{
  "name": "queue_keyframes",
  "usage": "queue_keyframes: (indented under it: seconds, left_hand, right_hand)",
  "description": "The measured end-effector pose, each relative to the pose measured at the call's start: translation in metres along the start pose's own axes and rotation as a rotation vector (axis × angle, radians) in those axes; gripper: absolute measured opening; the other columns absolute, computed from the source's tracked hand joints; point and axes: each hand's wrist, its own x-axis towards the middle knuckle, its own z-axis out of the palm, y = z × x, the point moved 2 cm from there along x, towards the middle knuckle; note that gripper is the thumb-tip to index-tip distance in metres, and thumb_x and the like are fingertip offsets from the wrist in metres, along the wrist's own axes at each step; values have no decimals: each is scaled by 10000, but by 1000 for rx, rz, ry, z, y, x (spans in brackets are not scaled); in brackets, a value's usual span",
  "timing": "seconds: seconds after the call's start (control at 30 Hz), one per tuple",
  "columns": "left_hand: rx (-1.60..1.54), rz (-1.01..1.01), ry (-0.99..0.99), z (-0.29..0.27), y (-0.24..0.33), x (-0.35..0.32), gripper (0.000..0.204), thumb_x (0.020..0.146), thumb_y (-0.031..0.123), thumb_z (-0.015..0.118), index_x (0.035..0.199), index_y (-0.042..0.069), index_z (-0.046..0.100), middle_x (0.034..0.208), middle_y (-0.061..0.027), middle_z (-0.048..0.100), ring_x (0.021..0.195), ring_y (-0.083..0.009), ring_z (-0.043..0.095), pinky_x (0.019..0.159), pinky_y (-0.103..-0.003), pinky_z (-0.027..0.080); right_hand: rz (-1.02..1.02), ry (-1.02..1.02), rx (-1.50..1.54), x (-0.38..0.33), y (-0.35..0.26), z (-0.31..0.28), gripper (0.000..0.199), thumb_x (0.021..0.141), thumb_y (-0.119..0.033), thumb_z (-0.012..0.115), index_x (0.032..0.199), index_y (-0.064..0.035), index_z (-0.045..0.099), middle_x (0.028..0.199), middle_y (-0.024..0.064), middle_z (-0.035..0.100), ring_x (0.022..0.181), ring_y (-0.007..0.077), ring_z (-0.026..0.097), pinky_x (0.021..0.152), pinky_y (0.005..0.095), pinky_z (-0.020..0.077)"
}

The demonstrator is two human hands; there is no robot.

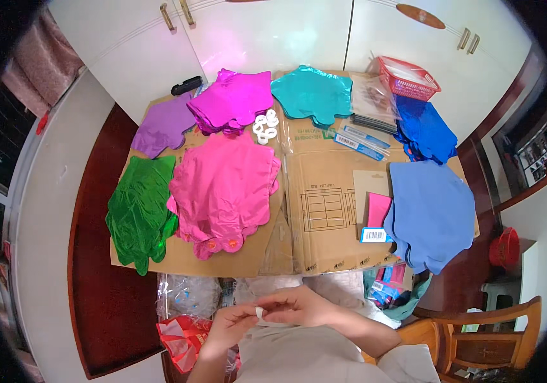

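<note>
Close to my body, below the table's front edge, both hands meet over a small white piece [259, 312]. It looks like a narrow strip or ring, but most of it is covered by fingers. My left hand [237, 323] pinches it from one side, while the fingers of my right hand [302, 307] close on the other. Nearest on the cardboard [327, 252] lies a stack of flat pink foil balloons [225, 191]. Beyond it sits a small pile of white ring-shaped rolls [265, 127].
Flat foil balloons lie around: green [138, 214], purple [163, 126], magenta [232, 99], teal [313, 94], dark blue [425, 127], light blue [432, 214]. Blue-labelled packets [361, 143], clear bags [375, 99] and a red basket [409, 78] stand back right. A wooden chair [487, 322] is at right.
</note>
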Motion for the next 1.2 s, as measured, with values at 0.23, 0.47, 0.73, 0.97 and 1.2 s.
queue_keyframes:
  seconds: [0.23,0.47,0.73,0.97,1.2]
  left_hand:
    - [-312,-118,-126,9,13,1,249,752,-116,529,891,33,386,814,-103,590,832,-158,582,732,-261,453]
    - [-279,65,-10,0,14,10,281,765,-95,532,909,41,333,933,-159,589,879,-215,589,780,-298,440]
    - [-325,270,325,-15,22,16,305,724,-112,494,990,27,436,1017,-150,573,937,-188,545,848,-310,407]
    - [-303,163,351,-16,13,6,185,705,-106,472,845,14,493,922,-167,592,857,-209,569,816,-317,418]
    - [-412,171,357,-28,3,2,155,763,-89,456,870,12,505,938,-140,593,887,-180,559,835,-288,407]
  right_hand:
    - [97,-39,-75,0,-2,0,201,794,-84,610,979,-7,601,847,54,627,753,70,560,656,202,445]
    - [38,74,-43,5,-6,-4,176,795,-158,600,907,-22,610,728,34,624,624,55,497,558,220,401]
    - [-69,317,-302,77,-74,-103,106,753,-41,572,845,9,591,728,29,597,629,87,542,580,230,442]
    - [-32,933,-756,184,-77,-259,119,633,-167,624,648,-49,631,613,97,620,563,199,600,575,303,477]
    - [47,950,-841,221,-60,-282,159,659,-174,645,726,-30,637,584,92,615,530,161,597,535,279,475]
